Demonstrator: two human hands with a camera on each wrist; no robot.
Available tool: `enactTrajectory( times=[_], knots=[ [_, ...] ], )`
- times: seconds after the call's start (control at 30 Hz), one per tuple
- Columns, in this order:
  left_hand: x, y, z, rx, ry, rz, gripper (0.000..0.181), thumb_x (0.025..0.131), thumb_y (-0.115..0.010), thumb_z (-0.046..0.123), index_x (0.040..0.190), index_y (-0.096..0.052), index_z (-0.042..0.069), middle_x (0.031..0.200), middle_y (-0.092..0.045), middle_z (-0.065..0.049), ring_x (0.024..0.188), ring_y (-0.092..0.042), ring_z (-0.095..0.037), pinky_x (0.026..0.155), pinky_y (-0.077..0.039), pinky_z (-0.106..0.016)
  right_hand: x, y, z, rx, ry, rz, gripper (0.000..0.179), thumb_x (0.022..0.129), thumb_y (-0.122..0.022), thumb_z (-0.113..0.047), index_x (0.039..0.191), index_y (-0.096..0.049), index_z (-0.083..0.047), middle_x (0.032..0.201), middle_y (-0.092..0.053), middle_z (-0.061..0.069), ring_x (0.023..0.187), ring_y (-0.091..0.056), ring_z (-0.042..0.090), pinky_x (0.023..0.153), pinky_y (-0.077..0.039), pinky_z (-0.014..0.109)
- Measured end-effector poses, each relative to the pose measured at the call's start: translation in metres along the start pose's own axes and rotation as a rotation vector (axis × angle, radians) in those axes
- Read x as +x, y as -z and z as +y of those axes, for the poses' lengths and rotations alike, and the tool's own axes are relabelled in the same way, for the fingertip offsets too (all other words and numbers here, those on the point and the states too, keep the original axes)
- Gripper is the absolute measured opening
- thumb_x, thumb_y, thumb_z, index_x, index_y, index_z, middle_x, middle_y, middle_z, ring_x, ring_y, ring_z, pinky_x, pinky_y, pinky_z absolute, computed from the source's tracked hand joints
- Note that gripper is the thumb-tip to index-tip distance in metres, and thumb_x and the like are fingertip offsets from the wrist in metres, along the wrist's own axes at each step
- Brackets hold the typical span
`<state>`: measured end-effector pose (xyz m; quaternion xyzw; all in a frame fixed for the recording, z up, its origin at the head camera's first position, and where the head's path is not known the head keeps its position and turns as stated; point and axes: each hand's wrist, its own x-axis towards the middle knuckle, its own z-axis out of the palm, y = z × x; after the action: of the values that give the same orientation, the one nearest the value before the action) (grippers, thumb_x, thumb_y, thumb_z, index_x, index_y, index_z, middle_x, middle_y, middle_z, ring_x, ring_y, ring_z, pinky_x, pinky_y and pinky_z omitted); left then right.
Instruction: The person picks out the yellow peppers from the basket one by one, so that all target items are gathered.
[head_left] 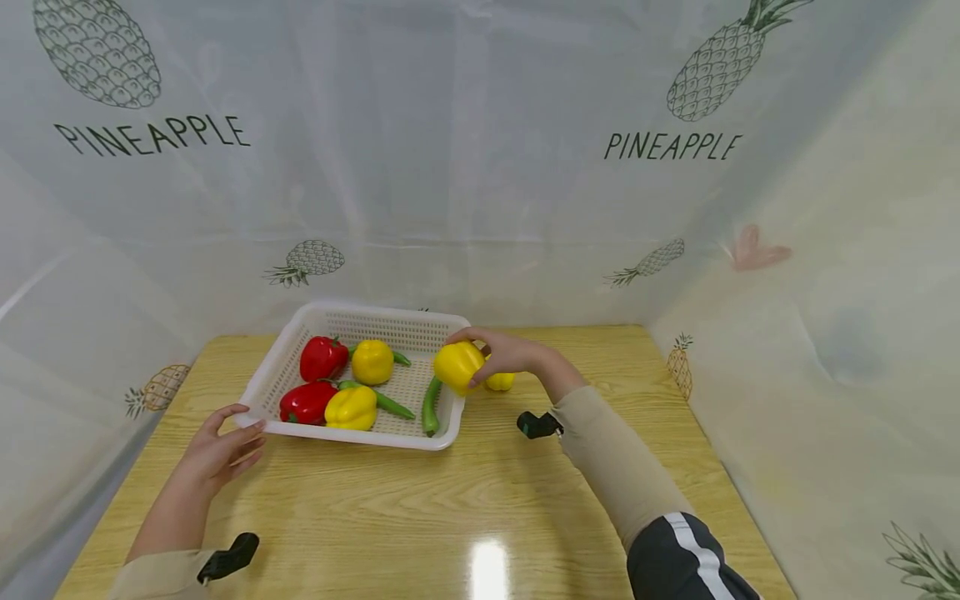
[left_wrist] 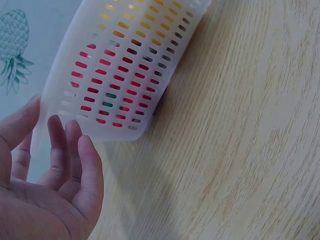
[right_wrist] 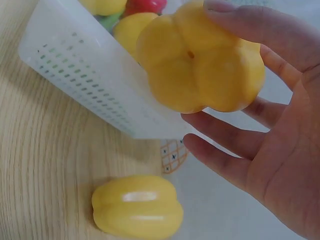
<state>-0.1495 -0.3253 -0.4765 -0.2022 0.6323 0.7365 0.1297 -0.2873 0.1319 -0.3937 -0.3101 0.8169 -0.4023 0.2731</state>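
Observation:
In the head view, my right hand holds a yellow bell pepper over the right side of a white plastic basket. The right wrist view shows thumb and fingers around this pepper, its lobed end facing the camera. With my left hand I grip the rim at the basket's front left corner. Inside lie red bell peppers, yellow bell peppers and green chili peppers. One more yellow bell pepper lies on the table beside the basket, mostly covered by my right hand in the head view.
The basket stands near the back left of a wood-grain table. A pale curtain printed with pineapples hangs behind the table and along its sides. Dark camera mounts stick out from both wrists.

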Motion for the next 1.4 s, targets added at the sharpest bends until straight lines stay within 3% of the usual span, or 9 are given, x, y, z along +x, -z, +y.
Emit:
enactTrajectory(
  times=[0.47,0.87,1.4],
  knots=[
    [0.0,0.0,0.0,-0.013,0.002,0.0,0.038,0.093,-0.068,0.014,0.114,-0.043,0.035,0.086,-0.061,0.006,0.078,-0.067,-0.008,0.074,-0.057,-0.028,-0.034,0.014,0.031,0.042,-0.089,0.092,0.075,0.078,-0.081,-0.008,0.143,-0.045,-0.018,0.137,-0.045,0.005,0.109,-0.054,0.031,0.087,-0.051,0.039],
    [0.001,0.001,-0.001,-0.009,-0.004,-0.002,0.037,0.094,-0.067,0.015,0.114,-0.042,0.035,0.086,-0.061,0.005,0.078,-0.067,-0.008,0.075,-0.057,-0.028,-0.058,0.02,0.057,0.01,-0.107,0.126,0.075,0.079,-0.08,-0.007,0.143,-0.043,-0.011,0.149,-0.032,0.013,0.119,-0.05,0.038,0.094,-0.048,0.044],
    [0.003,0.001,-0.001,-0.024,-0.001,-0.001,0.038,0.094,-0.067,0.015,0.114,-0.042,0.035,0.085,-0.062,0.007,0.076,-0.067,-0.008,0.074,-0.057,-0.028,-0.074,0.019,0.091,-0.017,-0.177,0.172,0.074,0.079,-0.08,-0.009,0.143,-0.044,-0.006,0.148,-0.034,0.02,0.123,-0.045,0.037,0.099,-0.044,0.05]
  ],
)
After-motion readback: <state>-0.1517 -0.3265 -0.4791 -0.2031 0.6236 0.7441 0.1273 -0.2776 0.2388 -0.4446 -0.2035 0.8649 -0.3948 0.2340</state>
